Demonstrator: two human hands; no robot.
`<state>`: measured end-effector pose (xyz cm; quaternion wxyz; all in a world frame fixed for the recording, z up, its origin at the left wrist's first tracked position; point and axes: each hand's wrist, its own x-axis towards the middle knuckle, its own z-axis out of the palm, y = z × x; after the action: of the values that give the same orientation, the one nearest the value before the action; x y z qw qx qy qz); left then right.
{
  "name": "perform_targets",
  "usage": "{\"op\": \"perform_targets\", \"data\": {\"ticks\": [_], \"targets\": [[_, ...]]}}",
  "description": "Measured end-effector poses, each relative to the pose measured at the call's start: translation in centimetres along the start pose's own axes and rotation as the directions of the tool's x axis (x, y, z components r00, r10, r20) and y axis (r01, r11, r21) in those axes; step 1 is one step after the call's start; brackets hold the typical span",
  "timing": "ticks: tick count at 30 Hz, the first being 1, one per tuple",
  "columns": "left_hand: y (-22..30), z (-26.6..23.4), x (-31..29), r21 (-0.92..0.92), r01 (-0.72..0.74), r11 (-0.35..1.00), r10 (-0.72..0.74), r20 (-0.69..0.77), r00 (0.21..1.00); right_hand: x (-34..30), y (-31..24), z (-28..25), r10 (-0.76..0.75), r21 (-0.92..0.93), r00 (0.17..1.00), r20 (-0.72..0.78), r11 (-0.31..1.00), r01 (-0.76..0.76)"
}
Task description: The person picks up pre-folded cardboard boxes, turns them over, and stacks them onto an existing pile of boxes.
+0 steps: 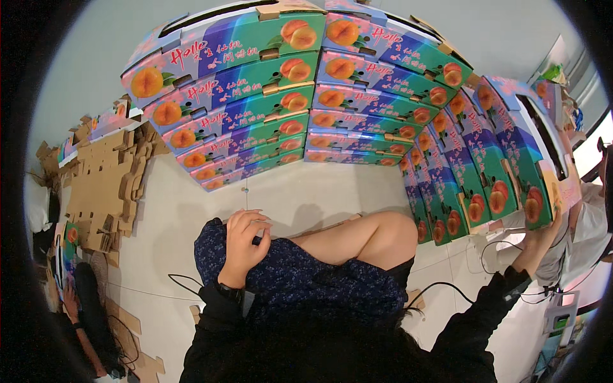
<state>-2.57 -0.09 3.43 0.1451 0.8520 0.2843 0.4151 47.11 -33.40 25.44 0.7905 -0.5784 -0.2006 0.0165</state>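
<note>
Peach-printed carton (523, 159): green-blue-purple, end box of the right-hand stack, far right of the head view. It leans top-outward, long axis running up and away from us, slightly inward toward the stack. Its lower corner sits in our right hand.

Right hand (543, 237): arm stretched out to the right in a black sleeve, palm under the carton's lower end. Fingers (554, 223) wrap up onto the bottom edge, closed against the cardboard. So the carton lies directly above and ahead of these fingers, touching them, and this is plainly the nearer hand.

Left hand (244, 239): well apart from the carton, resting on our raised knee, over the dark patterned cloth. Fingers curled together around a small dark object (257, 240); we cannot tell what it is.

Right-hand stack (447, 179): the held carton leans against its neighbours, all tilted the same way.

Beyond: two more stacks of like cartons (255, 96) stand ahead on the pale tiled floor (300, 191), wall-like. Flat unfolded cardboard blanks (102, 185) are piled at left. Another person's arm (80, 316) shows low left. Cables (485, 255) trail on the floor near our right arm.
</note>
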Motion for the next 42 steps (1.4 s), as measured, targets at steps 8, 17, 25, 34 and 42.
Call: {"op": "perform_targets", "data": {"ticks": [8,17,25,34,42], "targets": [[-0.1,0.0,-0.3,-0.031,-0.021,0.999,0.022,0.021,1.0,0.7,1.0,1.5,-0.036,0.095,0.998,0.041,0.995,0.032],[-0.1,0.2,-0.5,-0.04,-0.024,0.999,0.026,0.059,0.998,1.1,1.3,2.6,-0.073,0.151,0.993,0.093,0.987,0.058],[0.1,0.2,-0.5,-0.035,0.005,0.999,-0.001,0.103,0.995,0.4,2.3,4.9,-0.018,0.188,0.996,-0.091,0.982,0.035],[-0.4,1.0,0.0,-0.087,0.04,0.995,-0.026,0.156,0.987,1.1,2.2,4.0,-0.028,0.14,0.983,-0.179,0.989,0.054],[-1.0,1.1,-0.1,-0.137,0.134,0.981,-0.099,0.235,0.967,1.8,3.4,3.8,-0.017,0.095,0.991,-0.131,0.995,0.03]]}}
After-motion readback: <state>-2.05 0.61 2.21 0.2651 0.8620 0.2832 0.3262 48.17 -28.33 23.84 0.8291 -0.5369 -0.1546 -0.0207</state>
